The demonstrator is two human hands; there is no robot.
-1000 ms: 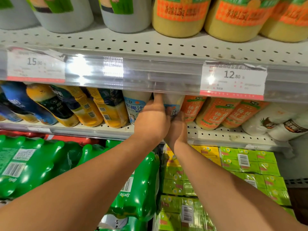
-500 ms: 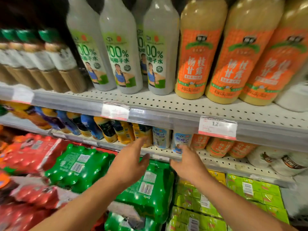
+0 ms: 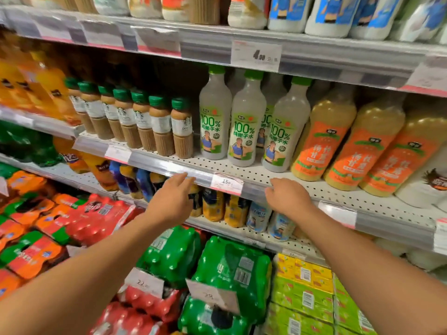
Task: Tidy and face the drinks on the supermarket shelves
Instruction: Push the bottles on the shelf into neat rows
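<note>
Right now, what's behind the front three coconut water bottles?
Behind the front coconut water bottles, more of the same show in the gaps, one label partly visible. How far back the rows go is hidden.

Middle shelf (image 3: pixel 242 171), perforated white: row of brown coffee bottles (image 3: pixel 159 126) with green caps at left, upright, labels forward. Beside them three pale coconut water bottles (image 3: pixel 244 131), green caps, "100%" labels facing front, more behind. Right of those, yellow juice bottles (image 3: pixel 321 143) with orange labels, upright. Shelf below: small yellow-blue bottles (image 3: pixel 212 206) and small white coconut bottles (image 3: pixel 258 216), tops hidden by the shelf edge.
</note>
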